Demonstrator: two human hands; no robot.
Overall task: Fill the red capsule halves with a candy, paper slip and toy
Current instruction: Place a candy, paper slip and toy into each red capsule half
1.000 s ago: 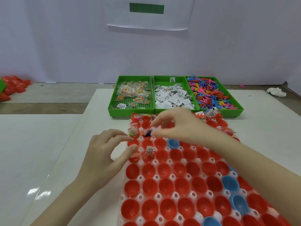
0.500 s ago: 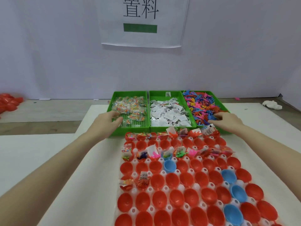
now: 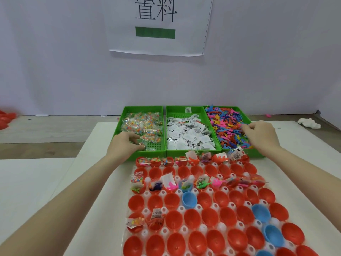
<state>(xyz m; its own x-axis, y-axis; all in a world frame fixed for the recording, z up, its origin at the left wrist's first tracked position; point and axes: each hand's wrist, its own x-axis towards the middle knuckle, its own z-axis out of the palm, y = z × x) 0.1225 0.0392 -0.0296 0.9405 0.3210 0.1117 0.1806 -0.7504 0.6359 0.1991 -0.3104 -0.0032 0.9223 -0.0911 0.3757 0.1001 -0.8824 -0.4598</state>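
**Both hands in the supply trays**

The left hand (image 3: 125, 145) reached into the left green tray (image 3: 143, 109), its fingers curled down among the wrapped candies (image 3: 140, 122) near the tray's front edge; whether its grip had closed on a packet could not be told. The right hand (image 3: 262, 134) lay in the right green tray (image 3: 245, 115), fingertips bent into the heap of coloured plastic toys (image 3: 227, 126), and whether it was grasping one could not be told either. Between them, the middle tray (image 3: 184, 109) held the folded paper slips (image 3: 188, 133).

Just in front of the trays on the white counter (image 3: 92, 163), the red capsule halves (image 3: 191, 218) sat open side up in a white holder (image 3: 145, 211), with a few blue halves (image 3: 189, 199) among them. The far row and the third row carried candies, slips and toys; two halves at the left of a nearer row also held items. The others stood unfilled.
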